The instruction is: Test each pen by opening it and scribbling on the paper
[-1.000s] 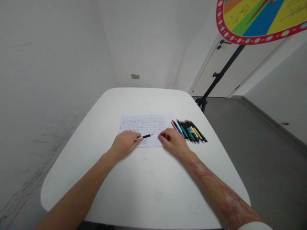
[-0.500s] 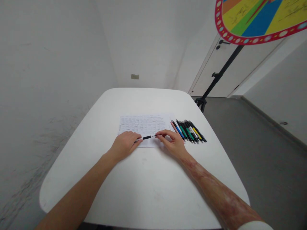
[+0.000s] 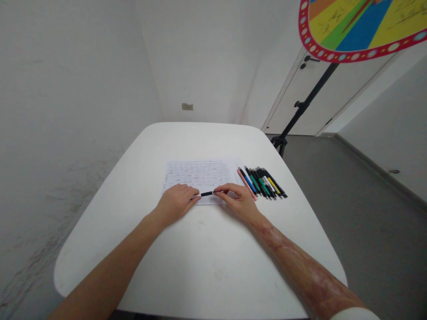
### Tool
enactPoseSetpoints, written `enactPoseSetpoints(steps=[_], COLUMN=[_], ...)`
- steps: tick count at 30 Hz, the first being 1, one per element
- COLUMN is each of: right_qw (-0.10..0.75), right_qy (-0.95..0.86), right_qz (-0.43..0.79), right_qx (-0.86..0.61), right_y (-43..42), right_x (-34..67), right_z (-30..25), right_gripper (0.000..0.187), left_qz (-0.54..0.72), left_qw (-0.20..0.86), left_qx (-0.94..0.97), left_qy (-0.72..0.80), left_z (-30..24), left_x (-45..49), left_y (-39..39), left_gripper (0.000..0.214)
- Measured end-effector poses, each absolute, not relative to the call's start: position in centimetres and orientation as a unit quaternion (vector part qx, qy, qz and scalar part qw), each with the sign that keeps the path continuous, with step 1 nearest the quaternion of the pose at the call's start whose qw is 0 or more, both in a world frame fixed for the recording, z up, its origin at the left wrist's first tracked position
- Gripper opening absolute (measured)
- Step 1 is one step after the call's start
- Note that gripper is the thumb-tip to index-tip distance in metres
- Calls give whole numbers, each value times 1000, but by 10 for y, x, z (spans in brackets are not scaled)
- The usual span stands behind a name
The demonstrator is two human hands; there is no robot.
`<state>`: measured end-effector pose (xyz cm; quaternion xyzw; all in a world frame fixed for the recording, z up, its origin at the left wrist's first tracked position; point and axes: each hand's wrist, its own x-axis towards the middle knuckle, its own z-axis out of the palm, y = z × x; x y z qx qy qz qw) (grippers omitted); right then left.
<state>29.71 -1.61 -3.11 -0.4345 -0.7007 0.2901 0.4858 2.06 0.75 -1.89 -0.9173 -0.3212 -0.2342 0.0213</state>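
Note:
Over the written paper sheets (image 3: 196,171), a pen (image 3: 207,193) with a black grip section is stretched between my two hands. My left hand (image 3: 175,202) is closed around its left part, and only a bit of the pale barrel shows at the fingertips. At the right end, the thumb and forefinger of my right hand (image 3: 240,201) pinch the pen's tip; the small part between them is mostly hidden. Just right of that hand lies a row of pens (image 3: 262,183), mostly black, with blue, green, white, yellow and pink ones.
The white table (image 3: 207,266) has rounded corners. A colourful prize wheel (image 3: 353,26) stands on a black tripod (image 3: 308,98) beyond the right edge, before a white door (image 3: 320,115). Walls stand to the left and behind.
My right fingertips have moved slightly left against the black grip, and the pale tip seen between them before is now mostly covered. My left hand has shifted slightly right.

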Motion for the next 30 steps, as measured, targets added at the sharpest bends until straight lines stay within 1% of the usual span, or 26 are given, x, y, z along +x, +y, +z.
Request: enactPoseSetpoints(steps=[5, 9, 13, 15, 18, 19, 24, 25, 29, 30], right_qw=[460, 415, 381, 380, 394, 396, 370, 370, 389, 386], right_qy=[-725, -747, -762, -764, -764, -765, -784, -784, -776, -779], right_qz=[272, 248, 227, 230, 245, 247, 216, 217, 242, 240], right_qx=[-436, -455, -471, -468, -448, -443, -449, -449, -434, -432], right_y=[-16, -16, -17, -18, -19, -19, -16, -16, -18, -18], right_x=[298, 298, 297, 297, 296, 296, 296, 296, 296, 296], right_z=[-31, -31, -29, -27, -25, -25, -27, -27, -25, -24], right_gripper=[12, 28, 44, 40, 22, 20, 44, 44, 29, 30], left_qz=[-222, -221, -227, -233, -236, -236, -233, -232, -231, -232], left_qw=[49, 74, 74, 69, 66, 67, 69, 69, 68, 69], left_qx=[-920, -924, -926, -926, -924, -925, -928, -928, -926, -926], left_qy=[-318, -302, -291, -289, -292, -292, -282, -283, -290, -289], left_z=[-19, -17, -18, -18, -18, -18, -17, -17, -18, -17], left_x=[23, 26, 30, 31, 32, 32, 33, 33, 33, 33], left_y=[7, 6, 5, 5, 5, 5, 4, 4, 4, 4], left_gripper=[35, 34, 33, 33, 33, 33, 34, 34, 34, 34])
